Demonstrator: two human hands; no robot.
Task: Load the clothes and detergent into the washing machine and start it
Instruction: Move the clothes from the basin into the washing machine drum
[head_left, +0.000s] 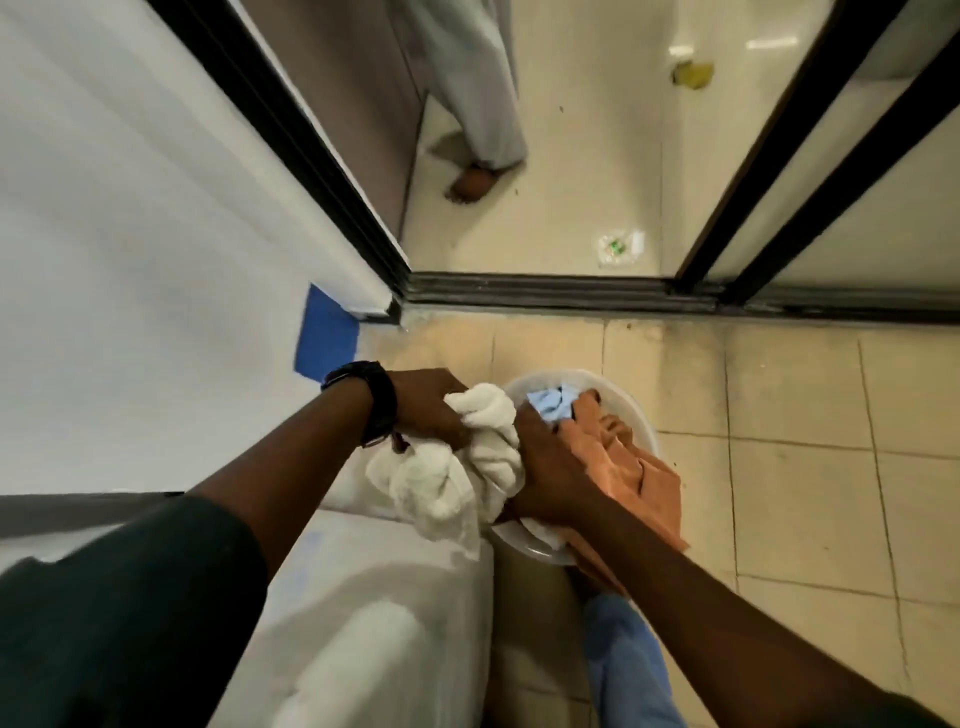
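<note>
Head view is looking straight down at a white basin (631, 402) sitting on the tiled floor, and the job is looking barely begun. The clothes are still lying in the basin or hanging over its rim. A light blue cloth (550, 406) is sitting at its far side. An orange cloth (641, 480) is draping over its right and near edge. A white towel (449, 486) is spilling over its left rim.

The left hand (423, 410), wearing a dark watch (373, 401), is curling its fingers round a bunch of the white towel just left of the basin, so a first load seems to be getting lifted. The right hand (548, 465) is reaching into the middle of the basin with its fingers buried among the cloths; whether it is gripping one or only pressing down is not showing.

A white appliance top (374, 603) is touching the near left side of the basin and is probably the washing machine. Its opening and controls are lying out of view, so nothing is showing as loaded. No detergent is appearing anywhere. By this reading, moving the clothes across, adding detergent and starting the machine are all still waiting.
</note>
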